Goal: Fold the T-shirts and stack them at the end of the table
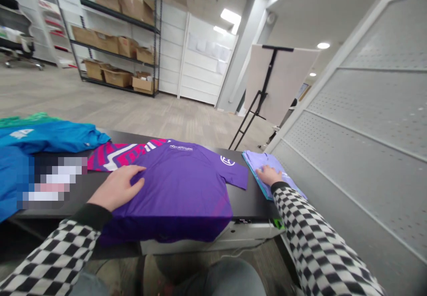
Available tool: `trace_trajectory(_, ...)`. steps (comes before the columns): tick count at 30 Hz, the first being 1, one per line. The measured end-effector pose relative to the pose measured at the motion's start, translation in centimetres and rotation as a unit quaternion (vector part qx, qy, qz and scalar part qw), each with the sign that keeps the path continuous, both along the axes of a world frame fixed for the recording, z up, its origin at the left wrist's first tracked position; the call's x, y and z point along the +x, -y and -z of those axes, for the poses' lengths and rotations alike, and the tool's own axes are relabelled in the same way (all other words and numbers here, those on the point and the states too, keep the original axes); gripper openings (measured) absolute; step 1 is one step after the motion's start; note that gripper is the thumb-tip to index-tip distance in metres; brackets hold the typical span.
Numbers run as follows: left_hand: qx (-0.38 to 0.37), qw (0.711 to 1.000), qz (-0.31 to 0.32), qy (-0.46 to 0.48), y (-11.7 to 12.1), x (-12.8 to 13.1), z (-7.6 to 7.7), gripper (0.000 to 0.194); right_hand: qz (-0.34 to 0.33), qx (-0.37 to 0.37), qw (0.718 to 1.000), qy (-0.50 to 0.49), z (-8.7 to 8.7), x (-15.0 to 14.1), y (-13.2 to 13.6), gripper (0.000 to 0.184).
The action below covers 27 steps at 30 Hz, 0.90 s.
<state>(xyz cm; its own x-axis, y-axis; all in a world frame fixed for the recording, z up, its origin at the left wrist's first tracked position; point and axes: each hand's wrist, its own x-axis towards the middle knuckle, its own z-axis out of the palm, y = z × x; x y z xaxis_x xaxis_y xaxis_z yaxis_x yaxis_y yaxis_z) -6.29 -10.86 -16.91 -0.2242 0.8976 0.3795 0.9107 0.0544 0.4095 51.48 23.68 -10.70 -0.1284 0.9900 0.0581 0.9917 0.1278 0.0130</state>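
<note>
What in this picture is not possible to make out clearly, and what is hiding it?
All in the head view:
Blue garment: cut off by the left edge.
Pixelated patch: blurs what lies beside that garment.
Small white print on the purple shirt: too small to read.
Pink-and-white patterned garment: partly hidden under the purple shirt.
Folded lilac shirt: partly covered by the right hand.

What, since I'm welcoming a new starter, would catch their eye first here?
The purple T-shirt spread on the black table at the centre comes first, under the left hand, with a pink-and-white patterned garment behind it. The right hand rests on a folded lilac shirt at the table's right end, and checked sleeves run in from both sides. Far back, metal shelving holds cardboard boxes.
</note>
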Motion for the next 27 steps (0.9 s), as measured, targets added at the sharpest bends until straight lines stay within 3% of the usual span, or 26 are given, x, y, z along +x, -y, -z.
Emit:
trace_trajectory(3, -0.028, 0.999, 0.011, -0.041, 0.1, 0.9, -0.6, 0.052, -0.087, 0.062, 0.994, -0.014, -0.8, -6.0, 1.1, 0.059)
trace_trajectory(6, -0.025, 0.998, 0.021, -0.057, 0.4, 1.7, -1.1, 0.047, -0.206, 0.083, 0.974, -0.042, -0.2, -13.7, 3.4, 0.064)
trace_trajectory(8, -0.012, 0.998, 0.024, -0.061, 0.8, 2.2, -1.3, 0.044, -0.248, 0.043, 0.967, -0.048, 0.7, -18.1, 5.1, 0.073)
trace_trajectory(11, 0.007, 0.998, 0.023, -0.057, 1.4, 2.8, -1.3, 0.040, -0.230, -0.051, 0.972, -0.023, 2.5, -21.9, 6.9, 0.085)
trace_trajectory(15, 0.029, 0.999, 0.021, -0.035, 2.5, 2.1, -1.6, 0.039, -0.214, -0.072, 0.974, 0.018, 4.4, -21.7, 7.0, 0.090)
trace_trajectory(20, 0.033, 0.998, -0.045, -0.040, 2.0, -1.9, -2.2, 0.045, -0.187, -0.078, 0.979, 0.039, 4.7, -19.2, 5.9, 0.092)
trace_trajectory(23, -0.025, 0.994, -0.092, -0.048, 0.8, -3.7, -1.8, 0.055, -0.171, -0.078, 0.981, 0.041, 4.9, -18.6, 5.7, 0.093)
trace_trajectory(27, -0.114, 0.984, -0.132, -0.029, 0.1, -3.4, -1.0, 0.073, -0.157, -0.080, 0.983, 0.043, 5.3, -18.4, 5.5, 0.093)
